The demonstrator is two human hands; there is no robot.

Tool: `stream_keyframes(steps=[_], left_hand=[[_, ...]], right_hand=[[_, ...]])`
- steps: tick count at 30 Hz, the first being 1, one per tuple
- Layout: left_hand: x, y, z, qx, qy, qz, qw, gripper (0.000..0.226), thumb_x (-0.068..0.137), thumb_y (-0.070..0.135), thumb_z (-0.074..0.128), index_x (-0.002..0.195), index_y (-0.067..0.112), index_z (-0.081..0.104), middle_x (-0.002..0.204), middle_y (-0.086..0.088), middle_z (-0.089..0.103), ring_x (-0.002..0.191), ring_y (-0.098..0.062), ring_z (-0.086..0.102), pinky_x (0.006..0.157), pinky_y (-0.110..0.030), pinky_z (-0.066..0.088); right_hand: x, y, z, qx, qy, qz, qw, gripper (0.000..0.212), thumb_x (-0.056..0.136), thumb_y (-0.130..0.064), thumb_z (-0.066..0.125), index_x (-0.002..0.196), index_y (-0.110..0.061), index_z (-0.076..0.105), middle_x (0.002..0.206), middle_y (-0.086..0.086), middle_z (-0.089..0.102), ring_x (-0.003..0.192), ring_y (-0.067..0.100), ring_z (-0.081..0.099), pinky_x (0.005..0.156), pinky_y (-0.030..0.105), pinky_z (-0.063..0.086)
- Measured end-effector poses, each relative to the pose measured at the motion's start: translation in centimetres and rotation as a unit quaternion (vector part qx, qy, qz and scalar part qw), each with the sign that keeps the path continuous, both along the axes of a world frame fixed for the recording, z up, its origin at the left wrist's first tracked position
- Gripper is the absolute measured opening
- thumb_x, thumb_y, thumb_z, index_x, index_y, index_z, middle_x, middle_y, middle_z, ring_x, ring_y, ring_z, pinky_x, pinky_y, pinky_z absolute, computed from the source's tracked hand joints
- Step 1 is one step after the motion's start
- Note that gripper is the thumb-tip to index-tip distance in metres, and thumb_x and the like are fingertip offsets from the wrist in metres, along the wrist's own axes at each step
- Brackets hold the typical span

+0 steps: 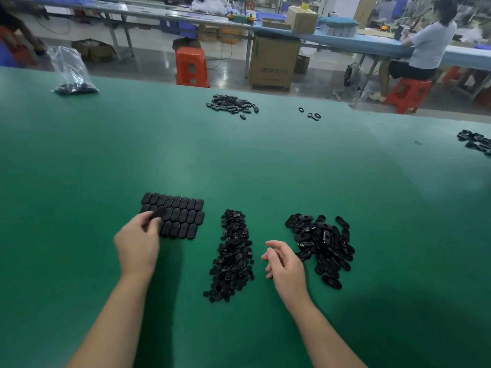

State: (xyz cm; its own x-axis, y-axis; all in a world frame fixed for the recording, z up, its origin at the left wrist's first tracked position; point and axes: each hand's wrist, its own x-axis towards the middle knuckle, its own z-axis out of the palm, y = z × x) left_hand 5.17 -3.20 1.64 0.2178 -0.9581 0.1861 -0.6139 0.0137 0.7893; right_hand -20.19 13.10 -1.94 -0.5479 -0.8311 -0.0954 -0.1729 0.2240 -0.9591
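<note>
Head cam: left hand is pinching one black oval piece just over the left side of the laid-out grid, so I'd call this the placing step. Right hand sits right of the grid, between the small-parts pile and the shell pile, fingers loosely curled, seemingly empty. Next up is probably seating the piece flush against its neighbours.
</note>
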Motion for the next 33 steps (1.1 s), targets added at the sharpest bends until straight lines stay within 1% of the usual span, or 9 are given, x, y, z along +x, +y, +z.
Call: stream_keyframes(steps=[3, 7, 9, 12, 15, 17, 22, 27, 33], left_hand=[[3.8, -0.9, -1.0, 0.032, -0.042, 0.046, 0.998, 0.024, 0.094, 0.018, 0.067, 0.111, 0.002, 0.073, 0.104, -0.017, 0.074, 0.099, -0.033, 0.067, 0.091, -0.04, 0.048], [5.6, -1.0, -2.4, 0.087, -0.138, 0.053, 0.985, 0.026, 0.096, 0.028, 0.064, 0.111, 0.009, 0.072, 0.099, -0.013, 0.073, 0.086, -0.034, 0.062, 0.066, -0.034, 0.045], [5.6, -1.0, -2.4, 0.102, -0.164, 0.049, 0.98, 0.026, 0.097, 0.03, 0.063, 0.113, 0.012, 0.072, 0.099, -0.013, 0.07, 0.083, -0.033, 0.059, 0.063, -0.033, 0.042], [5.2, -0.7, -2.5, 0.058, -0.148, 0.032, 0.987, 0.032, 0.096, 0.026, 0.064, 0.124, 0.011, 0.067, 0.114, -0.015, 0.062, 0.095, -0.036, 0.061, 0.071, -0.039, 0.047], [4.9, -0.1, -2.9, -0.022, -0.151, 0.011, 0.988, 0.026, 0.094, 0.011, 0.061, 0.117, 0.008, 0.071, 0.12, -0.012, 0.06, 0.103, -0.034, 0.06, 0.076, -0.044, 0.05], [4.8, 0.0, -3.2, -0.008, -0.174, 0.013, 0.985, 0.024, 0.093, 0.009, 0.059, 0.112, 0.008, 0.074, 0.123, -0.014, 0.06, 0.107, -0.035, 0.059, 0.081, -0.047, 0.051], [4.6, -0.3, -3.4, 0.018, -0.184, 0.013, 0.983, 0.028, 0.093, 0.007, 0.056, 0.114, 0.009, 0.074, 0.114, -0.016, 0.063, 0.093, -0.037, 0.059, 0.089, -0.046, 0.046], [4.3, -0.8, -3.3, 0.062, -0.144, 0.02, 0.987, 0.033, 0.095, 0.012, 0.052, 0.121, 0.017, 0.072, 0.117, -0.013, 0.057, 0.095, -0.038, 0.057, 0.093, -0.044, 0.044], [4.0, -1.2, -3.2, 0.07, -0.128, 0.022, 0.989, 0.032, 0.096, 0.017, 0.052, 0.121, 0.022, 0.071, 0.118, -0.01, 0.054, 0.094, -0.026, 0.055, 0.101, -0.044, 0.036]], right_hand=[[0.1, 0.0, 0.0, 0.004, 0.007, -0.001, 1.0, 0.015, 0.103, -0.021, 0.056, 0.106, -0.03, 0.067, 0.087, -0.01, 0.073, 0.067, 0.006, 0.064, 0.061, 0.026, 0.056], [0.1, 0.0, 0.1, 0.011, 0.019, 0.0, 1.0, 0.015, 0.103, -0.022, 0.056, 0.104, -0.031, 0.068, 0.086, -0.012, 0.073, 0.067, 0.006, 0.065, 0.061, 0.025, 0.057], [0.2, 0.0, 0.1, 0.012, 0.02, 0.0, 1.0, 0.014, 0.103, -0.022, 0.056, 0.103, -0.03, 0.068, 0.085, -0.011, 0.073, 0.068, 0.005, 0.065, 0.061, 0.025, 0.056], [0.2, 0.0, 0.2, 0.01, 0.017, -0.005, 1.0, 0.015, 0.103, -0.02, 0.056, 0.103, -0.029, 0.068, 0.084, -0.008, 0.073, 0.07, 0.004, 0.065, 0.061, 0.024, 0.055], [0.3, 0.0, 0.2, 0.012, 0.02, -0.007, 1.0, 0.016, 0.103, -0.02, 0.055, 0.103, -0.03, 0.067, 0.083, -0.009, 0.072, 0.068, 0.005, 0.064, 0.061, 0.025, 0.055], [0.3, 0.0, 0.2, 0.013, 0.021, -0.006, 1.0, 0.017, 0.103, -0.019, 0.054, 0.103, -0.029, 0.067, 0.083, -0.011, 0.072, 0.066, 0.005, 0.063, 0.06, 0.025, 0.055], [0.3, 0.0, 0.2, 0.014, 0.021, -0.006, 1.0, 0.016, 0.103, -0.019, 0.055, 0.102, -0.029, 0.068, 0.083, -0.009, 0.072, 0.065, 0.005, 0.063, 0.06, 0.025, 0.055], [0.3, 0.0, 0.2, 0.017, 0.024, -0.005, 1.0, 0.016, 0.103, -0.021, 0.056, 0.101, -0.03, 0.068, 0.083, -0.01, 0.072, 0.066, 0.005, 0.064, 0.061, 0.024, 0.055], [0.4, 0.0, 0.3, 0.017, 0.041, -0.004, 0.999, 0.017, 0.102, -0.021, 0.056, 0.098, -0.032, 0.068, 0.083, -0.012, 0.072, 0.065, 0.006, 0.064, 0.059, 0.025, 0.056]])
